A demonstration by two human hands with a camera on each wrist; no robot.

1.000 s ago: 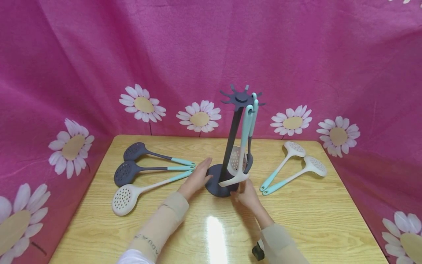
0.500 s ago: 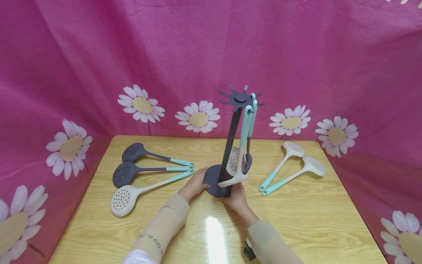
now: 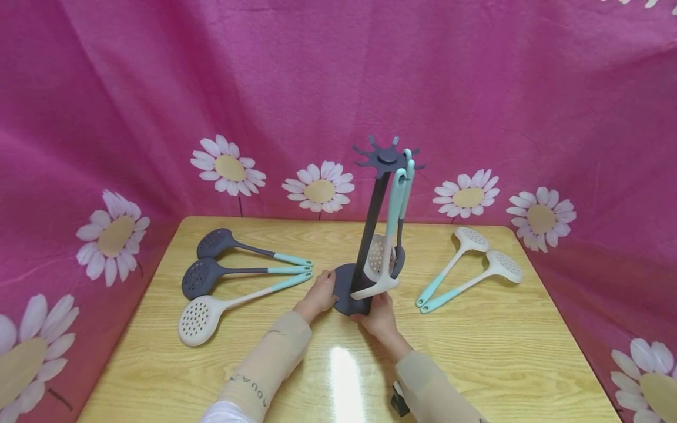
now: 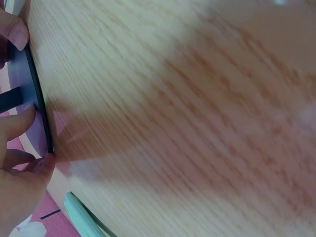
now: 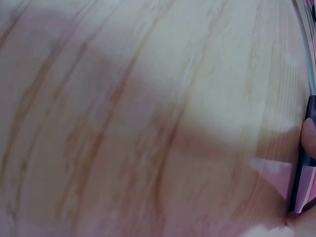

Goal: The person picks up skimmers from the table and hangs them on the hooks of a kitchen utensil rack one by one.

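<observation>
Gripping the stand [image 3: 372, 223] by its base [image 3: 346, 301] near the worktop's [image 3: 502, 352] middle, the left hand [image 3: 319, 292] and right hand [image 3: 379, 318] are risking a tip-over, because the hanging tools [image 3: 395, 205] are all pulling on one side.

A big pink cloth [image 3: 296, 70] hangs across the top of the frame and down both sides, with soft folds. It has white flowers [image 3: 229, 168] with yellow middles. A light brown wood table [image 3: 502, 364] fills the lower part, and a bright white shine [image 3: 346, 382] sits on it at the bottom middle.
</observation>
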